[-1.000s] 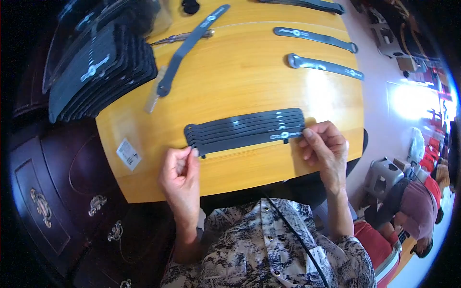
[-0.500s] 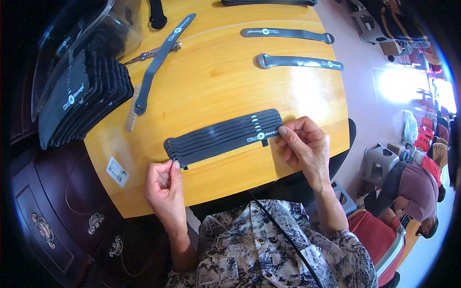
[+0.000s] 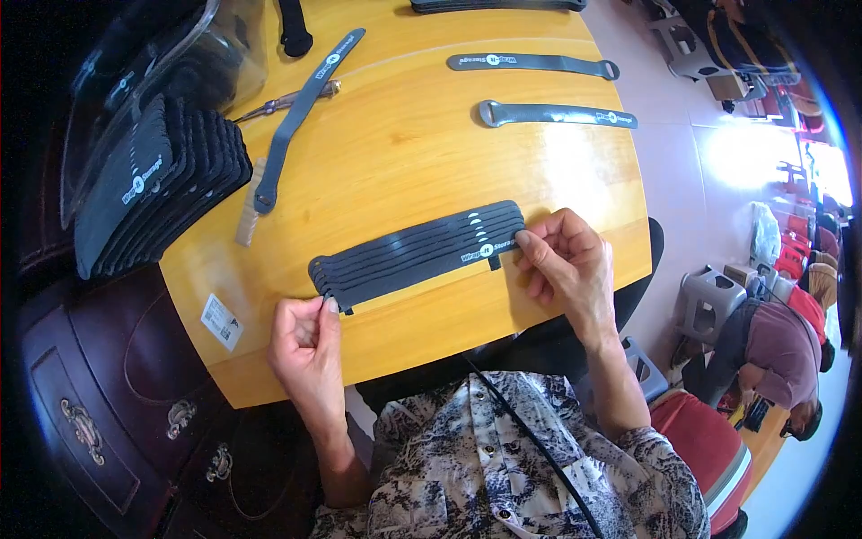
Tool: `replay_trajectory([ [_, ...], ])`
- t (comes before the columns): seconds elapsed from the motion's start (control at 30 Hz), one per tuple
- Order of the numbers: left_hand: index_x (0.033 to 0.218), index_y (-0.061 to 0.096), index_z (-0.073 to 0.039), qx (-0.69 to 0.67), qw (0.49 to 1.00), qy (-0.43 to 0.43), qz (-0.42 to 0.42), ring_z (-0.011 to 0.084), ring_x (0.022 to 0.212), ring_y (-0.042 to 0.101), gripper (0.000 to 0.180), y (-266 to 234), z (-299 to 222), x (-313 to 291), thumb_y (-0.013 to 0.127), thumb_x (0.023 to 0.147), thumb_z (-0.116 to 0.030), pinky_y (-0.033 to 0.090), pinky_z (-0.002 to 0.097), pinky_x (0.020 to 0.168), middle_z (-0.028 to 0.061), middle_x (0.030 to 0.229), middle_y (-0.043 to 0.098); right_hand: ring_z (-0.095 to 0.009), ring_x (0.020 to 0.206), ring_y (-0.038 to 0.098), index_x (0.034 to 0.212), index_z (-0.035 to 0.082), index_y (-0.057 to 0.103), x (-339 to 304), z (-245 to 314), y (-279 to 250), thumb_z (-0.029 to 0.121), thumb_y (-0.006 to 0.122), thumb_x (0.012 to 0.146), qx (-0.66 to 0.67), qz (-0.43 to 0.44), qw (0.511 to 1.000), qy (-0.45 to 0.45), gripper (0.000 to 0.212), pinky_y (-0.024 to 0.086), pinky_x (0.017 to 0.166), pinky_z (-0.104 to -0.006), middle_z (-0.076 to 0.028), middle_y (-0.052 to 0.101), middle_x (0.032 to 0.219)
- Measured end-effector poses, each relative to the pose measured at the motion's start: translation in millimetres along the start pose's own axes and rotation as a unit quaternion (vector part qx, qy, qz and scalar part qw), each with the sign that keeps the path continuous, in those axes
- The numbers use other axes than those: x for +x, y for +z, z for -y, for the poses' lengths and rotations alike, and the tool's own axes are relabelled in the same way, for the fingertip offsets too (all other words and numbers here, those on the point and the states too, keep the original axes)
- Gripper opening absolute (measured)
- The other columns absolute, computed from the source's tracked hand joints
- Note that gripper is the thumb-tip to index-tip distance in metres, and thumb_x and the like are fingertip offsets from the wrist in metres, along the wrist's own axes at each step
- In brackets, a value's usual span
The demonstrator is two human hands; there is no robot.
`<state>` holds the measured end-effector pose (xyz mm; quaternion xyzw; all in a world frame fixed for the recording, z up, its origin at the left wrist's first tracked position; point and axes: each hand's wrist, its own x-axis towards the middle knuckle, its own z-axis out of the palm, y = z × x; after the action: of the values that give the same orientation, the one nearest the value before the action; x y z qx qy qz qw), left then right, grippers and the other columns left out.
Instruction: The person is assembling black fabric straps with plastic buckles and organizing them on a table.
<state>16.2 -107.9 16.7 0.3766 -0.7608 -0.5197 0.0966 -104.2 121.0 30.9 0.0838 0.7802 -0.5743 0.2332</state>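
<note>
Plainly, dark wooden cabinetry with ornate handles fills the lower left of the frame. Above it, at the upper left, a thick stack of black straps stands fanned beside a clear plastic bag. Just right of the stack, near the left edge of the yellow desk, lies a white label. A grey strap runs diagonally at the upper left, crossing over a slim pointed tool.

Lower down, left of centre, the left hand pinches the near left corner of a layered black strap bundle between thumb and finger. That bundle (its layers stepped like roof tiles) spans the middle of the frame, slightly tilted. At its right end, right of centre, the right hand grips the near corner likewise. The hands are well apart.

Toward the upper right, two loose straps lie across the desk. Farther right are a grey stool and a seated person.
</note>
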Motion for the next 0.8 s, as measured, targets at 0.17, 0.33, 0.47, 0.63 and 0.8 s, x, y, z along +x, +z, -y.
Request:
replay_trajectory([
  [0.17, 0.084, 0.051, -0.003, -0.022, 1.000, -0.006, 0.017, 0.0005, 0.053, 0.042, 0.013, -4.4, -1.5, 4.8, 0.063, 0.086, -0.001, 0.035, 0.0169, 0.049, -0.0043, 0.062, 0.049, -0.004, 0.047, 0.051, 0.087, 0.003, 0.053, 5.3, 6.1, -0.1, 0.011, 0.064, 0.089, 0.018, 0.038, 0.999, 0.003, 0.013, 0.039, 0.039, -0.0196, -0.001, 0.057, 0.059],
  [0.33, 0.086, 0.051, -0.005, -0.019, 0.990, -0.101, 0.097, 0.0053, 0.042, 0.045, 0.015, -17.6, -11.6, 15.0, 0.064, 0.088, -0.011, 0.034, 0.0200, 0.036, 0.0006, 0.057, 0.052, -0.004, 0.041, 0.047, 0.083, 0.005, 0.054, 17.9, 8.6, -16.3, 0.013, 0.068, 0.085, -0.055, 0.074, 0.996, 0.017, 0.016, 0.035, 0.034, -0.0186, -0.001, 0.055, 0.055],
  [0.47, 0.087, 0.051, -0.004, -0.029, 0.981, -0.129, 0.141, 0.0090, 0.040, 0.051, 0.019, -25.5, -11.8, 19.3, 0.065, 0.088, -0.016, 0.036, 0.0206, 0.036, 0.0052, 0.057, 0.056, -0.004, 0.040, 0.047, 0.082, 0.005, 0.055, 21.2, 11.9, -17.8, 0.012, 0.068, 0.084, -0.071, 0.087, 0.993, 0.020, 0.016, 0.035, 0.034, -0.0187, -0.001, 0.055, 0.055],
  [0.63, 0.092, 0.053, -0.001, -0.122, 0.976, -0.114, 0.142, 0.0140, 0.051, 0.060, 0.020, -31.6, -2.4, 17.8, 0.063, 0.089, -0.017, 0.044, 0.0217, 0.041, 0.0096, 0.068, 0.061, -0.003, 0.043, 0.048, 0.084, 0.005, 0.055, 11.4, 10.3, -12.0, 0.014, 0.069, 0.085, -0.075, 0.065, 0.995, -0.003, 0.016, 0.036, 0.037, -0.0181, 0.000, 0.055, 0.056],
  [0.8, 0.094, 0.056, -0.001, -0.193, 0.970, -0.056, 0.139, 0.0172, 0.061, 0.065, 0.017, -20.3, -12.7, -2.5, 0.057, 0.093, -0.018, 0.049, 0.0231, 0.047, 0.0115, 0.075, 0.064, -0.004, 0.051, 0.051, 0.083, 0.002, 0.063, -7.4, 14.9, -1.6, 0.020, 0.067, 0.087, -0.059, 0.069, 0.993, -0.079, 0.020, 0.041, 0.046, -0.0187, 0.001, 0.058, 0.061],
])
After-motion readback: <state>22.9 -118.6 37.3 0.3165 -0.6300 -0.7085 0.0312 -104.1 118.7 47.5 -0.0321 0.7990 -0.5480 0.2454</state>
